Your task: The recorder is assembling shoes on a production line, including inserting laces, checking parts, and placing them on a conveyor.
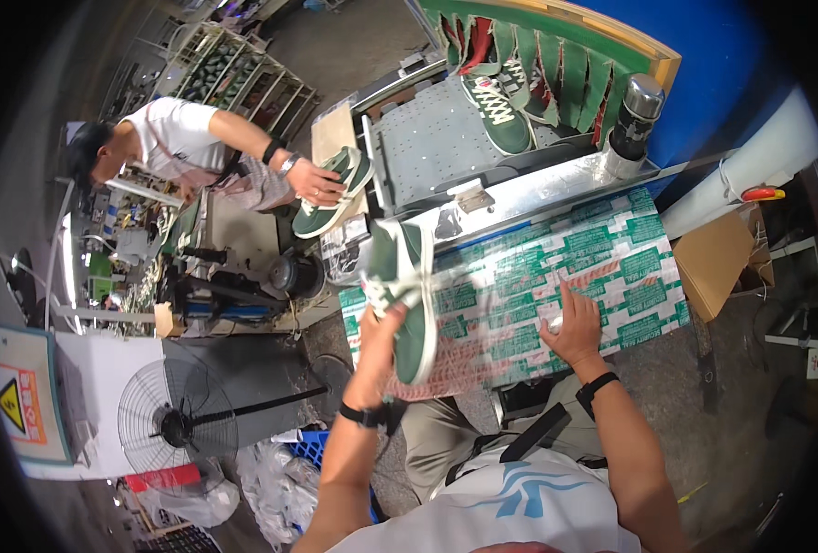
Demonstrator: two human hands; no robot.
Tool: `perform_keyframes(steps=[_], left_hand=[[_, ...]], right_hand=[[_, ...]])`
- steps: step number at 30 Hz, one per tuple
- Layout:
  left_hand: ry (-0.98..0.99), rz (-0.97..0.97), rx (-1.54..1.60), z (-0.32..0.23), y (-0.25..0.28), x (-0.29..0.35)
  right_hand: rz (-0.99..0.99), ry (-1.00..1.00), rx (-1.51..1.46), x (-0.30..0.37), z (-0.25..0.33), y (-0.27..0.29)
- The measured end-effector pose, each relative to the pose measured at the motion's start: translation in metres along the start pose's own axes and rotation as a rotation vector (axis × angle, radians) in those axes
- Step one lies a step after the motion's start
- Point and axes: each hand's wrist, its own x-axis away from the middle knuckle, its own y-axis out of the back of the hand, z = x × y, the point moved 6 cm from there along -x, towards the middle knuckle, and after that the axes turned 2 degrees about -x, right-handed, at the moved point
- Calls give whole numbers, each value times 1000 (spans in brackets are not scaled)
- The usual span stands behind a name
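Note:
My left hand (379,334) is closed around a green sneaker (416,346) with white laces and a white sole edge. The shoe's toe points toward me, and its upper end is blurred. It is above the left part of a work surface (543,267) covered in green-and-white printed tape or sheet. My right hand (577,327) is over the right part of that surface, index finger stretched out and thumb apart. A small white spot shows by the thumb; I cannot tell what it is.
Behind the surface, more green sneakers (499,115) sit on a perforated conveyor (427,138) before a curtained opening. A flask (637,115) stands at its right edge. At left, a co-worker's hand (315,182) touches green sneakers (335,198). A caged fan (177,419) stands lower left.

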Motion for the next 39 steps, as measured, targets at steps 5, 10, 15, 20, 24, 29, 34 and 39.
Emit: perform_keyframes(steps=[5,10,15,20,24,29,34,39], left_hand=[[-45,-269,-100,124,-4,74],[-300,-335,-483,119,-21,105],[-43,-420,-483,141,18,110],[181,-155,359,157,35,118],[-42,-524,-512,130,107,116],[-663,-383,-828,46,24,116],[-647,-67,-1266,58,-48,69],[-485,291,-1261,85,-46,43]], right_hand=[[-81,59,19,1,2,-2],[-195,104,65,-8,7,6],[38,-136,-296,18,31,-9],[326,-176,-623,84,103,-20],[446,-237,-800,88,143,-21],[452,-180,-737,83,168,-18],[428,-117,-740,93,176,-14],[425,-97,-714,89,183,4]])
